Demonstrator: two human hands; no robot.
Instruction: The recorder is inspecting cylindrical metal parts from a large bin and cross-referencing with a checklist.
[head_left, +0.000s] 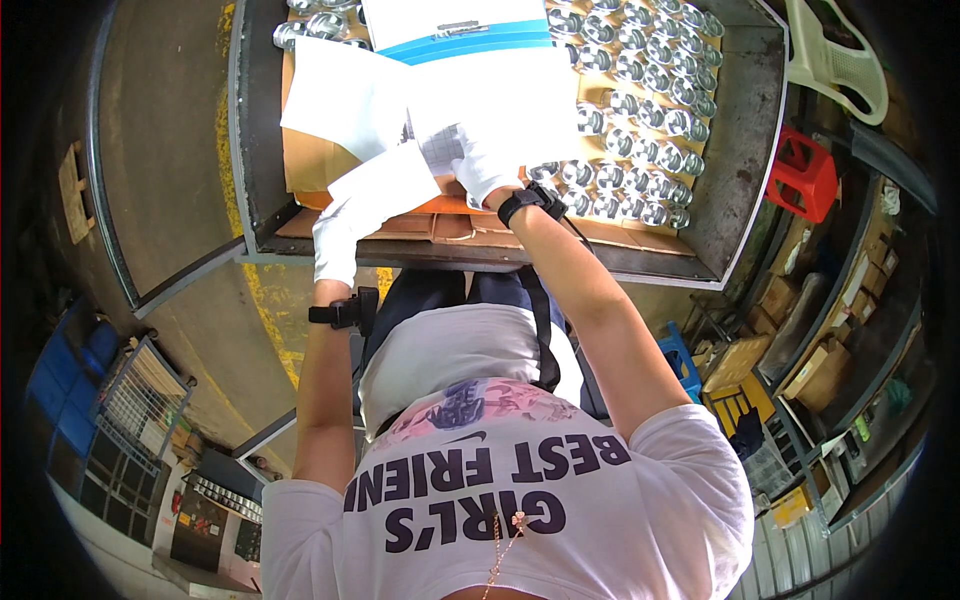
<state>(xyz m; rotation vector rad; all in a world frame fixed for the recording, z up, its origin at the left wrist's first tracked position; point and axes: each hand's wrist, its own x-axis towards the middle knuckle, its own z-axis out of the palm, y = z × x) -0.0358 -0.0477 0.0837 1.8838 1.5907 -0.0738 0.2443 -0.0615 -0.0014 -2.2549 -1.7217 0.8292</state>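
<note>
My left hand point(385, 190), in a white glove, reaches over the near edge of a dark metal bin point(262, 190). My right hand point(487, 168), gloved the same way, is just right of it. Between them shows a patch of printed white paper point(440, 147). White sheets point(345, 95) spread beyond the hands, and glare washes out their borders and my fingers. Whether either hand grips the paper is hidden by the glare. An orange strip point(430, 206) shows beneath my hands. Farther off, a pen-like object point(456, 30) lies on a white and blue sheet or folder point(490, 37).
Rows of shiny round metal parts point(655, 100) stand on brown cardboard point(590, 85) in the bin's right side. More metal parts point(325, 25) are at its far left. A red stool point(803, 175) and a pale plastic chair point(835, 60) stand right, near loaded shelves point(850, 330).
</note>
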